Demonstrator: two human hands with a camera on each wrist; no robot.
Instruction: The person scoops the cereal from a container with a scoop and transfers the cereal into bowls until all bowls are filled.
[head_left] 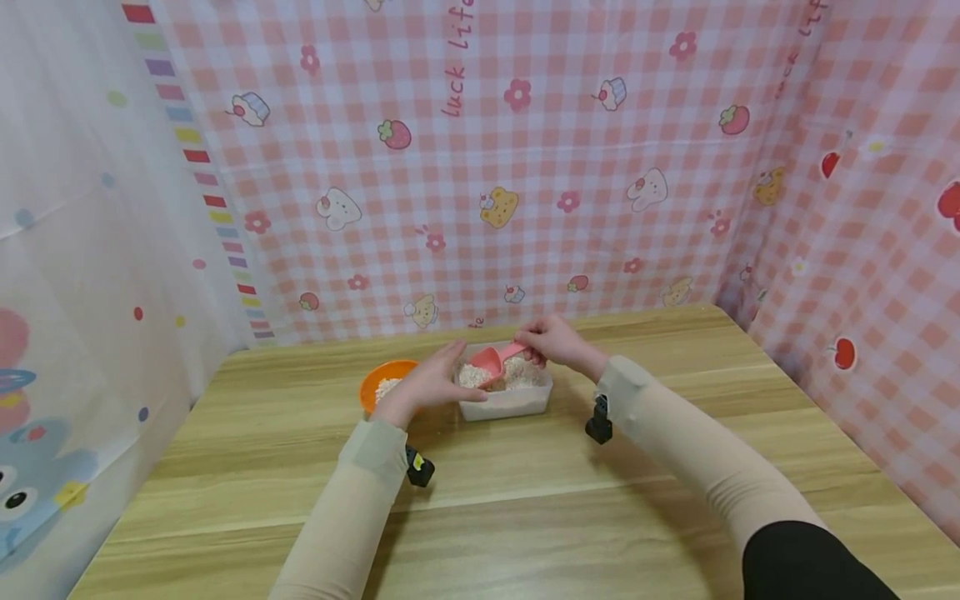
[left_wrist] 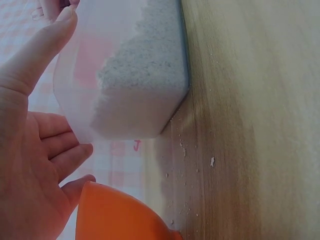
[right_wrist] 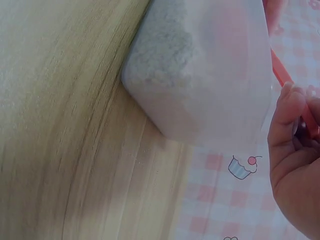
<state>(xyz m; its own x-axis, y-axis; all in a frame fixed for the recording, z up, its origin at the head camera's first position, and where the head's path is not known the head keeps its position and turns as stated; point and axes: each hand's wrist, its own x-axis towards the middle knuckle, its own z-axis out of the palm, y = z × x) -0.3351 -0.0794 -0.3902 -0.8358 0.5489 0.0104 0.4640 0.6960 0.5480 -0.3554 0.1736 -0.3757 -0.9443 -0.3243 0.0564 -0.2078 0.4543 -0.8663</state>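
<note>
My right hand (head_left: 557, 343) grips the handle of a pink scoop (head_left: 489, 362). The scoop's bowl is tilted down inside a translucent plastic container (head_left: 510, 407) of pale, flaky grain (head_left: 522, 374). In the right wrist view the fingers curl round the scoop's handle (right_wrist: 281, 70), and the bowl shows as a blurred pink shape through the container wall. My left hand (head_left: 431, 382) spreads at the container's left end, thumb along its near rim and the other fingers fairly straight beside the end wall. Below those fingers, in the left wrist view, is an orange bowl (left_wrist: 117, 212).
The orange bowl stands left of the container, partly behind my left hand, with pale flakes (head_left: 386, 387) in it. A few crumbs (left_wrist: 212, 162) lie on the wooden table (head_left: 517, 517). A checked pink curtain (head_left: 465, 167) hangs behind the table.
</note>
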